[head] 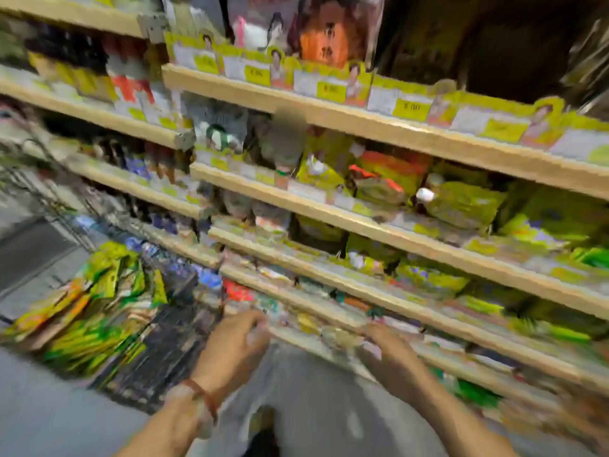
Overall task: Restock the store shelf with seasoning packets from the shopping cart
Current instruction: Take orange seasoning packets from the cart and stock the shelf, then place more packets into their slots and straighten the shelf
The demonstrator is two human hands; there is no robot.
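Observation:
The view is heavily blurred by motion. A wire shopping cart (158, 374) at lower left holds a heap of green, yellow and orange seasoning packets (89, 311). My left hand (237, 344) and my right hand (385, 351) both reach to the front edge of a low shelf (438, 321) lined with small packets. Between the two hands is a pale blurred packet (333, 334); fingers of both hands touch it or lie close to it, and the grip is too blurred to read. A red band is on my left wrist.
Several beige shelves (379, 127) rise above, with yellow price tags (412, 108) and green-yellow bags. Bottles stand on the shelves at far left. Grey floor lies below me, between cart and shelving.

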